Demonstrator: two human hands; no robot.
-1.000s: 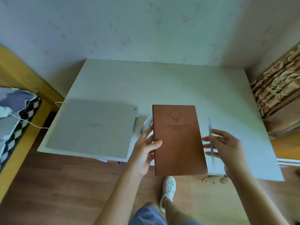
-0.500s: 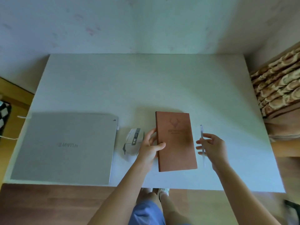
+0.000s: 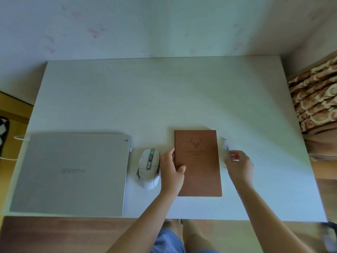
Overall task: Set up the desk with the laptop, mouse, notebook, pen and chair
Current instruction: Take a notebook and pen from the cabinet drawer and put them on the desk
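Left hand [image 3: 171, 172] grips the brown notebook [image 3: 199, 167] flat on the desk [image 3: 164, 99]; right hand [image 3: 238, 165] pinches the blurred pen [image 3: 226, 144].

Closed silver laptop [image 3: 71, 173] flat at the left of the white surface [image 3: 164, 99], logo upside down, near edge at the front rim; white mouse [image 3: 148, 168] with a green light just right of it; brown notebook [image 3: 197, 162] with a stamped deer head, closed and flat, right of the mouse; pale pen [image 3: 226, 145], blurred, just beyond the notebook's right edge.
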